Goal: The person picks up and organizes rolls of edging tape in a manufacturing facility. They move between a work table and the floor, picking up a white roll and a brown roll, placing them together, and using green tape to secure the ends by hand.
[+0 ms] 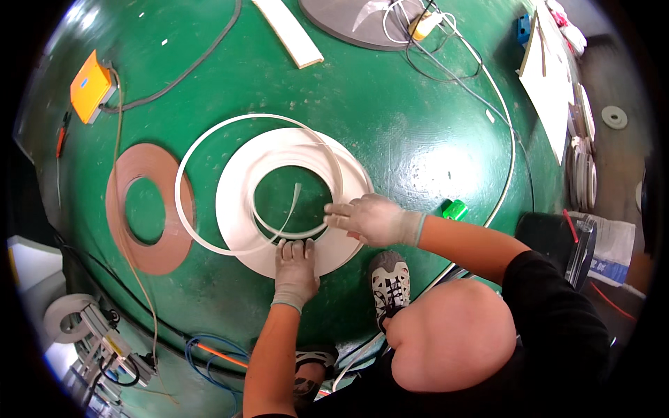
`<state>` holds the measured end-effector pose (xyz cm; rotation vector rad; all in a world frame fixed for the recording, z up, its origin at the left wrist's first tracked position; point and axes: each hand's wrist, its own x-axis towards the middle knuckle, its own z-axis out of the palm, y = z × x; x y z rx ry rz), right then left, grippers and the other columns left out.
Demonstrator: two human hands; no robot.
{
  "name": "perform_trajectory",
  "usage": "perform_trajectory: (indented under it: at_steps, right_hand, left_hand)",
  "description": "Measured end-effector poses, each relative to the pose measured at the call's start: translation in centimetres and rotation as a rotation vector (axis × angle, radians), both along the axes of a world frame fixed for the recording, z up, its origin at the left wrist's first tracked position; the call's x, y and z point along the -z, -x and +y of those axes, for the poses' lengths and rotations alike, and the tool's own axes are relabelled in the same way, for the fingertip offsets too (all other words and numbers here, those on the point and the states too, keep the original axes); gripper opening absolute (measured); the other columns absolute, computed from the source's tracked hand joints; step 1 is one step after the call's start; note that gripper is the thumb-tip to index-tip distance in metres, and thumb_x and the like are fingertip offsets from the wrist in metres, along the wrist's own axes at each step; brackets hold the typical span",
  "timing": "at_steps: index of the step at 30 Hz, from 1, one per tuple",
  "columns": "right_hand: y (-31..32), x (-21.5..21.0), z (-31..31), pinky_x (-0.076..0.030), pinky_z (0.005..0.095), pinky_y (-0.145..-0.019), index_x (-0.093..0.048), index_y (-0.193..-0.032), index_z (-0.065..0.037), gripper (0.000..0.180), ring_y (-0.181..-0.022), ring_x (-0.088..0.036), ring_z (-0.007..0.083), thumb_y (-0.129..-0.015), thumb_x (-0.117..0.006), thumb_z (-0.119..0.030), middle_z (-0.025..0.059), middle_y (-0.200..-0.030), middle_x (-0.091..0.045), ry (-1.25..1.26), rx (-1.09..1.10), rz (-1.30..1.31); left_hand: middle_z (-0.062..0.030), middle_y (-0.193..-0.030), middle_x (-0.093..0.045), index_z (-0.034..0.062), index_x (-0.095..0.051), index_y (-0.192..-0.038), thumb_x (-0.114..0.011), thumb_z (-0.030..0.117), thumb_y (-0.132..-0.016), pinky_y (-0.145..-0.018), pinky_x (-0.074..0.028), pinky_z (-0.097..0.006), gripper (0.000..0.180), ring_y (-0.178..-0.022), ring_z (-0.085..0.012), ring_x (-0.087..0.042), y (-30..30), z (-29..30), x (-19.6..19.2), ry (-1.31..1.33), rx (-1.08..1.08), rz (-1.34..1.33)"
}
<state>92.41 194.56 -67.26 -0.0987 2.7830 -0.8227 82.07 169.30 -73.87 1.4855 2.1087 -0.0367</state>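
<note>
A wide flat roll of white strip [233, 181] lies on the floor in front of me. Some of the strip has come loose as a large ring [180, 182] that spreads past the roll's left side, and a thin curled end [295, 195] stands up in the central hole. My gloved left hand [296, 273] is closed over the near inner edge of the roll, fingers bent into the hole. On the roll's right side rests my gloved right hand [373, 219], its fingers stretched toward the hole beside the loose strip; I see nothing gripped in them.
A brown roll [148, 259] lies to the left, crossed by a thin cord. Farther off are an orange pedal box [90, 87], a white board [289, 31] and a grey disc [341, 17] with tangled cables. A small green object [455, 210] lies right of my right hand.
</note>
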Motion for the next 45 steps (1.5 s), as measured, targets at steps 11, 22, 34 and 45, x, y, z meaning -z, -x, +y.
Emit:
perform_trajectory:
  at_steps: [11,22,34,45]
  right_hand:
    - [2.1,4.7,5.7,-0.057,0.0466,-0.083,-0.068,-0.1,-0.008,0.014,-0.1,-0.07,0.0331,-0.087,-0.062,-0.009,0.0115,-0.109,-0.066,-0.344,0.238,-0.093]
    - [1.8,5.7,5.0,-0.055,0.0487,-0.08,-0.07,-0.097,-0.012,0.011,-0.093,-0.069,0.0339,-0.092,-0.063,-0.019,0.0094,-0.099,-0.068,-0.124,0.552,0.069]
    - [4.4,-3.4,10.2,-0.051,0.0226,-0.056,-0.057,-0.118,-0.003,0.023,-0.07,-0.067,0.0125,-0.108,-0.055,-0.024,0.0082,-0.106,-0.07,1.031,1.28,0.2]
    - [-1.1,-6.2,13.1,-0.036,0.0149,-0.053,-0.039,-0.155,0.001,0.053,-0.07,-0.053,0.0047,-0.106,-0.053,-0.015,0.0086,-0.13,-0.066,1.571,0.955,-0.173]
  left_hand:
    - [-0.0104,-0.146,-0.049,0.01,-0.045,-0.152,-0.061,0.025,-0.091,-0.126,-0.021,-0.049,0.064,-0.145,-0.0291,-0.039,11.6,-2.5,2.3,0.043,0.627,0.257]
    - [-0.0156,-0.138,-0.047,-0.001,-0.037,-0.151,-0.086,0.043,-0.071,-0.118,-0.029,-0.051,0.104,-0.134,-0.034,-0.042,-1.6,9.4,1.8,-0.017,-0.37,0.071]
    - [-0.0134,-0.135,-0.049,0.0017,-0.042,-0.148,-0.084,0.039,-0.073,-0.115,-0.033,-0.049,0.094,-0.131,-0.0328,-0.045,2.6,2.5,0.9,0.02,0.036,0.008]
    - [-0.0146,-0.167,-0.026,0.006,-0.027,-0.162,-0.084,0.058,-0.073,-0.129,-0.009,-0.052,0.117,-0.157,-0.0343,-0.017,9.6,-4.9,-0.5,0.214,0.307,0.028]
